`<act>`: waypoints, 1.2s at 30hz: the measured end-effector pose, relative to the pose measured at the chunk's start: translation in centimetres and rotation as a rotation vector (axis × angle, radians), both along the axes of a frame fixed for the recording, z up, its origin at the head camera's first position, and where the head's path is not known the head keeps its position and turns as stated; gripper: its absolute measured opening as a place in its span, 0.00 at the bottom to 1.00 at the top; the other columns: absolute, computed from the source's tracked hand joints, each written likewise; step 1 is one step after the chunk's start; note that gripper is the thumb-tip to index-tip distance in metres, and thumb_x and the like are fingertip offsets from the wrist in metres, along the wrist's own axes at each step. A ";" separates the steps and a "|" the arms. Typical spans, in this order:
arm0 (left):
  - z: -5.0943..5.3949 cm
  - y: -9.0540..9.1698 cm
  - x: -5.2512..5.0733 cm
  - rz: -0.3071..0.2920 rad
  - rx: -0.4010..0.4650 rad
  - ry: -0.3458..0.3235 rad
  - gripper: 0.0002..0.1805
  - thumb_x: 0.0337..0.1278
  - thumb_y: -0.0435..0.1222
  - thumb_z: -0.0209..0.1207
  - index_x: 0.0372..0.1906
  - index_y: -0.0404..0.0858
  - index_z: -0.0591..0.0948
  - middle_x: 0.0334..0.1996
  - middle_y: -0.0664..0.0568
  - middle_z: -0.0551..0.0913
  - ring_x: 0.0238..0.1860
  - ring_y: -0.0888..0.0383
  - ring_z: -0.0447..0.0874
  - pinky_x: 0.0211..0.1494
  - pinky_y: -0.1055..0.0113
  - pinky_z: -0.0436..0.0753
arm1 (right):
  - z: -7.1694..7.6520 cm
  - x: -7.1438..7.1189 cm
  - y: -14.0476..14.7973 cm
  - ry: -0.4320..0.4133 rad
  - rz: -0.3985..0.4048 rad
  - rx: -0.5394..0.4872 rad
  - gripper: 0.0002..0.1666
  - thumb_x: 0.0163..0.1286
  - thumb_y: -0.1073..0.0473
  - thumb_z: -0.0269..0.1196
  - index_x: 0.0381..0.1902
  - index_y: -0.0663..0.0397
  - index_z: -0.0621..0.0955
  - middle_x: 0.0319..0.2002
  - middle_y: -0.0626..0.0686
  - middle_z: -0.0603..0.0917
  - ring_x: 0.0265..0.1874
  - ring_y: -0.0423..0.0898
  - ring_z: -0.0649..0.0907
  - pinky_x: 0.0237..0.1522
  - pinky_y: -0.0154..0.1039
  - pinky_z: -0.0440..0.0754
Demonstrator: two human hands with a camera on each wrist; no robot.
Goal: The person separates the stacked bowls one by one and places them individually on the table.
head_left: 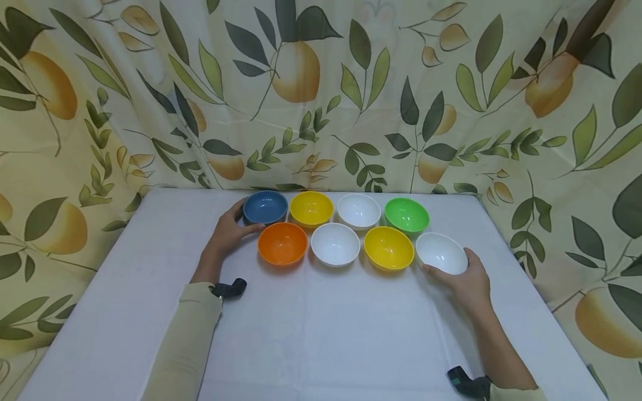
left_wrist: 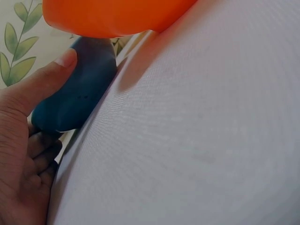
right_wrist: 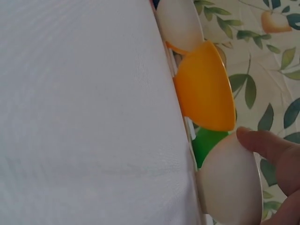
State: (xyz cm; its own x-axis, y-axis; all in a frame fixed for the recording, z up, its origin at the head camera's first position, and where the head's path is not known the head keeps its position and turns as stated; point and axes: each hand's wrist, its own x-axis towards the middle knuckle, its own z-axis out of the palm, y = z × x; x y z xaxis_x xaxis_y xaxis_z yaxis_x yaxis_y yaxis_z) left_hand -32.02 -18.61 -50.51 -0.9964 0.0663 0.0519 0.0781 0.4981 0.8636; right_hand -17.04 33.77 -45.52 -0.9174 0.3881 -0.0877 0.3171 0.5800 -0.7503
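Two rows of small bowls stand at the far side of the white-covered table. My left hand holds the blue bowl at the left end of the back row, thumb on its near side; the left wrist view shows the thumb against the blue bowl. My right hand grips a white bowl at the right end of the front row, its thumb at the rim in the right wrist view. This white bowl sits beside a yellow bowl. An orange bowl is nearest the left hand.
Between the hands stand another white bowl in front, and a yellow bowl, a white bowl and a green bowl behind. A leaf-and-fruit patterned curtain hangs along the table's far edge.
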 end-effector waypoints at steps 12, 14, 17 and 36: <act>0.0 0.2 -0.1 -0.024 -0.002 0.024 0.61 0.51 0.54 0.79 0.85 0.41 0.57 0.82 0.41 0.58 0.82 0.43 0.54 0.83 0.44 0.56 | -0.1 0.4 -0.3 0.074 -0.011 -0.005 0.69 0.60 0.45 0.80 0.82 0.66 0.52 0.76 0.72 0.62 0.71 0.71 0.66 0.69 0.69 0.72; 0.0 0.3 -0.1 -0.026 0.002 0.023 0.61 0.52 0.54 0.79 0.85 0.41 0.57 0.82 0.41 0.58 0.82 0.43 0.53 0.83 0.44 0.56 | -0.2 0.5 -0.4 0.077 -0.015 -0.004 0.68 0.60 0.45 0.80 0.82 0.66 0.52 0.76 0.72 0.63 0.71 0.71 0.66 0.70 0.69 0.71; 0.1 0.4 0.0 -0.022 0.005 0.026 0.61 0.52 0.54 0.79 0.84 0.41 0.57 0.82 0.41 0.58 0.82 0.43 0.53 0.83 0.44 0.56 | -0.3 0.5 -0.4 0.084 -0.016 -0.002 0.68 0.61 0.45 0.80 0.83 0.65 0.52 0.76 0.71 0.62 0.72 0.70 0.66 0.70 0.68 0.71; 0.2 0.2 0.3 -0.015 0.032 0.061 0.58 0.51 0.51 0.80 0.83 0.40 0.61 0.81 0.41 0.61 0.81 0.42 0.56 0.82 0.44 0.57 | -0.4 0.2 -0.5 0.052 -0.005 0.008 0.72 0.62 0.41 0.77 0.85 0.63 0.45 0.79 0.71 0.57 0.74 0.70 0.63 0.71 0.68 0.70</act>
